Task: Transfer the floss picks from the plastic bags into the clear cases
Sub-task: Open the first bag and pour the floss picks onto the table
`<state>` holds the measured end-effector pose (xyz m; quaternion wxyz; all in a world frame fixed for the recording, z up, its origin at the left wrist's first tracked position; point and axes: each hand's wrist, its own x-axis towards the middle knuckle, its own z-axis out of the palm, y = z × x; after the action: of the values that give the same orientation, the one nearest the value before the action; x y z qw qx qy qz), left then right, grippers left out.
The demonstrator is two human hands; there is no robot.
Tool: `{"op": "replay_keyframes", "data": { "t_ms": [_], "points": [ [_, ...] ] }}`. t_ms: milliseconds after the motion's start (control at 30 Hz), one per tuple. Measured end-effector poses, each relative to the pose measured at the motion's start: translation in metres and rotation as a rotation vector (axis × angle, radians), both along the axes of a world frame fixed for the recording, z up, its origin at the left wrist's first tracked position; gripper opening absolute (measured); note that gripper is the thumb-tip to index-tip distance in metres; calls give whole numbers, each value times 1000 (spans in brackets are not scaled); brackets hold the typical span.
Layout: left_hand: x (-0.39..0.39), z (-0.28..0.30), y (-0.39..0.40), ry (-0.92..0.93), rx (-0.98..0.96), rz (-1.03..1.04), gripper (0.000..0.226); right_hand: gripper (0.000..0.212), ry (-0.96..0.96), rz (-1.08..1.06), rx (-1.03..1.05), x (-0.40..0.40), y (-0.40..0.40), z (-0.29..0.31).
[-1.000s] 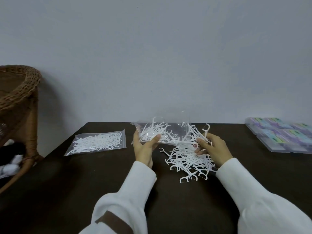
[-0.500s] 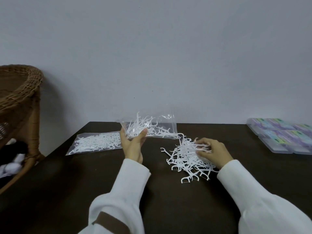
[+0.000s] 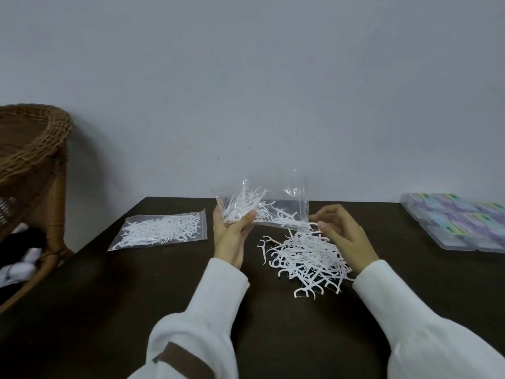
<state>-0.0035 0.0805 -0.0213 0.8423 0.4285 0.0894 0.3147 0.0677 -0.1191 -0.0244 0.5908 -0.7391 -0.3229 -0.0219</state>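
No words, brands or numbers can be read anywhere here. The only printed matter sits on the clear cases (image 3: 459,222) at the far right of the table (image 3: 136,296) (green and purple labels show through the lids), but the print is too small and blurred to make out a single letter. The plastic bags (image 3: 161,228) carry no print that shows.

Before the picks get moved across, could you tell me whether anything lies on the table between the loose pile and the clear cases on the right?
Nothing visible does. Bare dark table lies between the pile of floss picks and the clear cases. Only the right hand hovers at the pile's right edge.
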Motion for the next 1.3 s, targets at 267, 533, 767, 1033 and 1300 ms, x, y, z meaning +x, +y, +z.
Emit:
{"op": "replay_keyframes", "data": {
  "t_ms": [267,533,767,1033,1300],
  "points": [
    [1,-4,-19,-19,214,-182,98,27,458,274,40,-5,6,0],
    [1,-7,-23,23,355,-164,96,26,353,290,-207,2,1,-4],
    [2,-8,-16,45,283,-72,96,8,281,170,-190,4,0,-1],
    [-1,-1,5,29,98,96,82,12,82,-54,-195,8,-3,-3],
    [0,-1,2,-15,-46,-19,70,40,-48,-4,-345,-1,4,-7]
  ]
}}
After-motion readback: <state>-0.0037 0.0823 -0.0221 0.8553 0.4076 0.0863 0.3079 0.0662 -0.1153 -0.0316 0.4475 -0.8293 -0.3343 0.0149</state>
